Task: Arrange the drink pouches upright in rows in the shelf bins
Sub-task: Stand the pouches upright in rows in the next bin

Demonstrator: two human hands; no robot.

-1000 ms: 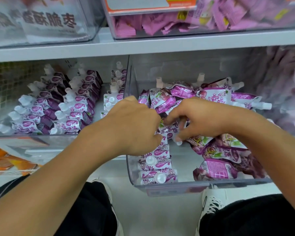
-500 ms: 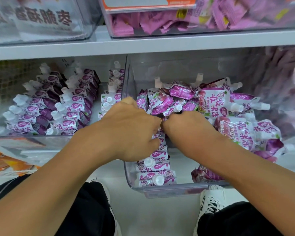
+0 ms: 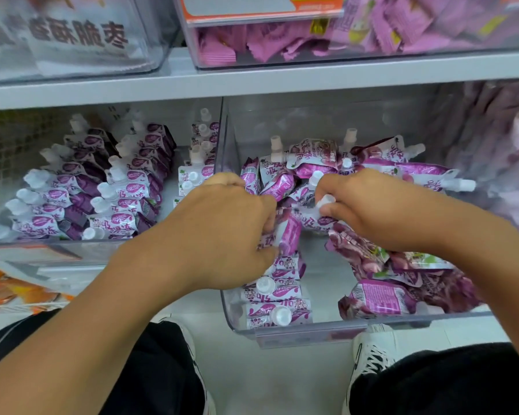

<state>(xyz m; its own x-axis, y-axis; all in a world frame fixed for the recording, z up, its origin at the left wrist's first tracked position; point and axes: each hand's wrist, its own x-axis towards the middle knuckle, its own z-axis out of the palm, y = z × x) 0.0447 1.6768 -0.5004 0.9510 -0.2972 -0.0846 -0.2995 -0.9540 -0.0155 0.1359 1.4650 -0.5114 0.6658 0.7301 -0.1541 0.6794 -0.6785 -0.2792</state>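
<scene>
Two hands in bin [image 3: 300, 335]: left hand [image 3: 222, 232] pinches a pouch [image 3: 289, 236] at row's [image 3: 274, 290] back end by left wall; right hand [image 3: 369, 209] pinches another's cap [image 3: 325, 201]. Seat each w/ cap up, tight vs row; loose pile [image 3: 402, 271] fills right side.

Light's bright and even here, barely any shadow under my arms. The clear plastic bin [image 3: 306, 335] throws soft white glare off its walls. Top shelf and far right edge look smeared with blur, and the wide lens bows the grey shelf board [image 3: 252, 82].
</scene>
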